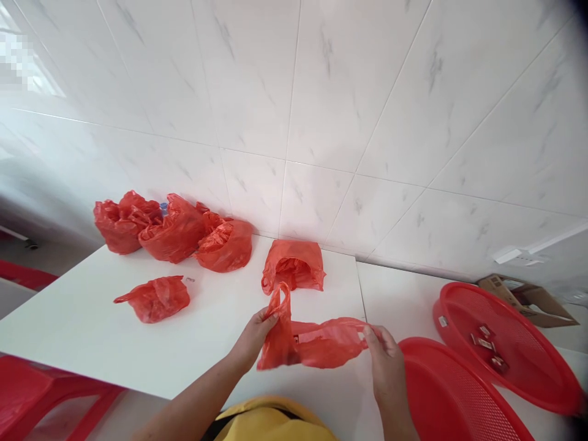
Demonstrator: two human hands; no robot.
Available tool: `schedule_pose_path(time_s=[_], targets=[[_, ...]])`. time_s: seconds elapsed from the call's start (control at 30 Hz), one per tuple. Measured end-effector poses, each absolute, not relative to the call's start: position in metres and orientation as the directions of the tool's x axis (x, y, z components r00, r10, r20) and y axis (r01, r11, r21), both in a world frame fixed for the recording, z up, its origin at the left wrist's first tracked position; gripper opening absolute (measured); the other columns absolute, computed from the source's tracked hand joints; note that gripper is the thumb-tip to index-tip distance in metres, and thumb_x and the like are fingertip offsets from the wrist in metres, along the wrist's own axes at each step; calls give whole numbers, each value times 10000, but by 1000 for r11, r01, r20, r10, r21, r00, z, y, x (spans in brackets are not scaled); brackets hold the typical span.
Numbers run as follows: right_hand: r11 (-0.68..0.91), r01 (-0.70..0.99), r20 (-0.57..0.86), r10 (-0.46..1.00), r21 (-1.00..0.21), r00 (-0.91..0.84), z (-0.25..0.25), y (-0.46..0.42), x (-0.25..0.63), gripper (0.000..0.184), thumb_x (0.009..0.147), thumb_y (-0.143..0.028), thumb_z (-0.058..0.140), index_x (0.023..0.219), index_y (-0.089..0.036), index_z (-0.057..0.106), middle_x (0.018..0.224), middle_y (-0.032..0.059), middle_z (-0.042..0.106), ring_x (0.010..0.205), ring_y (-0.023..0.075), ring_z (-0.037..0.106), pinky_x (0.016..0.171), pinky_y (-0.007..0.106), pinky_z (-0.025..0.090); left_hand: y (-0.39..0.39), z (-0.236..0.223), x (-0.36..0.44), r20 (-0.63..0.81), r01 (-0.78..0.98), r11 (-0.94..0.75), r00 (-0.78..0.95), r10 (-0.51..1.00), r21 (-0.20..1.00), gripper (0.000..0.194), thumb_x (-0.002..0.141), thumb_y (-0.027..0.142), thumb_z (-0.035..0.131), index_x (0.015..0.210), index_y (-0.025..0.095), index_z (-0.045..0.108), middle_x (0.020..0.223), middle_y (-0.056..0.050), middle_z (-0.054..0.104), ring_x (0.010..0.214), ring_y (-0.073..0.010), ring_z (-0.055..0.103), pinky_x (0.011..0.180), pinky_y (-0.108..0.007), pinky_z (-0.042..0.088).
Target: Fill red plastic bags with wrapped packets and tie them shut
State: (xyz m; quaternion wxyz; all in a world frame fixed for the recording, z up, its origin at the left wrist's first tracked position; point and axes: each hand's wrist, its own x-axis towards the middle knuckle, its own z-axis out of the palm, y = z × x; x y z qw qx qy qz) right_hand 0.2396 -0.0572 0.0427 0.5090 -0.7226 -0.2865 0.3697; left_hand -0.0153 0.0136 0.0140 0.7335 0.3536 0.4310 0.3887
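A thin red plastic bag is stretched between my two hands above the white table. My left hand is closed on its left side, just under a handle loop that stands up. At the other end, my right hand pinches the edge of the same bag between thumb and fingers. A small dark item shows near the bag's middle; I cannot make out what it is. Just beyond my hands lies another red plastic bag, its mouth gaping toward me.
Several full red bags, one of them a bulging bag, stand along the tiled wall. A smaller red bag lies at left. On the right are a red basket, a red basket with small packets and a cardboard box.
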Motion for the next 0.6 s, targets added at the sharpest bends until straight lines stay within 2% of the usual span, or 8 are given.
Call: schedule_pose_path(time_s=[0.1,0.13,0.2,0.3,0.4,0.47,0.53,0.6], targets=[[-133,-221,-227,848,-966,480,41,-53,240,281,736,-502,681,896,-273,643,1147,20,654,1038,225,565,818,321,462,12,14,-12,-392,-365,521,372,842,772,364,748,482,667,886,147,641,816,-69,700,736,-190,637,697,-305,476],[-79,-316,-215,881,-945,421,42,-51,237,249,743,-491,683,844,-268,637,1087,17,672,1015,215,580,829,329,466,10,13,-10,-392,-373,519,367,844,769,342,751,476,661,837,146,633,765,-57,686,677,-165,617,649,-278,461],[-29,-450,-187,932,-893,311,42,-47,227,260,784,-491,649,721,-245,588,764,-9,653,788,163,599,767,316,480,8,12,-4,-384,-367,504,354,853,782,317,760,464,639,713,154,590,647,-15,625,551,-111,534,543,-231,393],[-56,-516,-191,958,-855,214,42,-45,206,392,865,-564,497,673,-225,543,450,-75,370,443,83,376,533,243,417,5,10,3,-374,-326,495,368,851,806,338,771,453,600,610,170,510,550,23,528,466,-78,421,471,-213,299],[-162,-456,-247,960,-875,134,40,-47,187,476,885,-624,384,813,-209,608,405,-96,280,382,61,219,411,206,285,4,9,7,-397,-291,501,349,849,815,291,764,438,597,659,182,508,522,47,494,441,-74,377,459,-213,273],[-259,-332,-296,953,-907,63,39,-48,177,466,874,-609,436,1036,-209,612,432,-102,321,383,53,235,399,194,267,2,8,8,-404,-297,498,325,855,815,255,755,412,610,696,184,512,510,61,480,454,-73,379,481,-207,290],[-339,-203,-338,940,-918,-41,38,-49,169,522,859,-578,502,1251,-234,508,487,-102,386,398,54,295,402,186,278,-2,8,9,-411,-298,511,337,847,806,240,759,391,606,689,188,500,497,72,458,460,-73,381,499,-207,308],[-376,-129,-360,923,-918,-135,37,-49,162,561,846,-557,544,1297,-236,457,542,-92,446,418,56,345,405,187,292,-5,7,11,-430,-250,544,391,814,801,246,771,400,585,675,195,490,489,75,448,448,-82,397,501,-222,328]])
